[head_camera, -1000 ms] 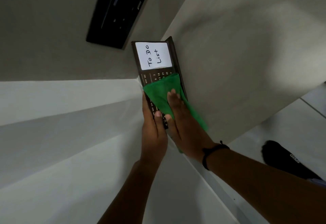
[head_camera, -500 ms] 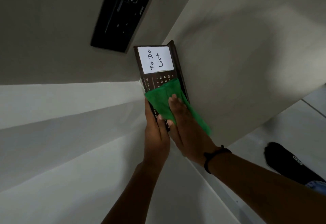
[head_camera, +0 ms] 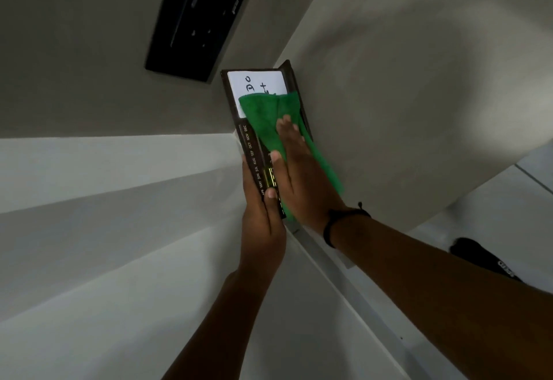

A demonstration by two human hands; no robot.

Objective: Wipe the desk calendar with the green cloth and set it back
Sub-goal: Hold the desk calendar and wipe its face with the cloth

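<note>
The desk calendar (head_camera: 250, 143) is a dark brown board with month names down one side and a white handwritten note at its far end. My left hand (head_camera: 261, 224) grips its near end, thumb on the front face. The green cloth (head_camera: 269, 116) lies flat on the calendar's face and covers the lower part of the white note. My right hand (head_camera: 294, 176) presses flat on the cloth, fingers stretched out; a dark band circles that wrist. Part of the cloth hangs off the calendar's right edge beneath my palm.
A black wall panel (head_camera: 197, 17) is mounted above the calendar. The beige desk surface (head_camera: 419, 95) runs along the right, with its white edge (head_camera: 353, 287) below my right forearm. A black shoe (head_camera: 481, 260) shows on the floor at lower right.
My right hand has slid the green cloth up the calendar, from the date grid onto the white note, so the month names are now uncovered. My left hand keeps its hold.
</note>
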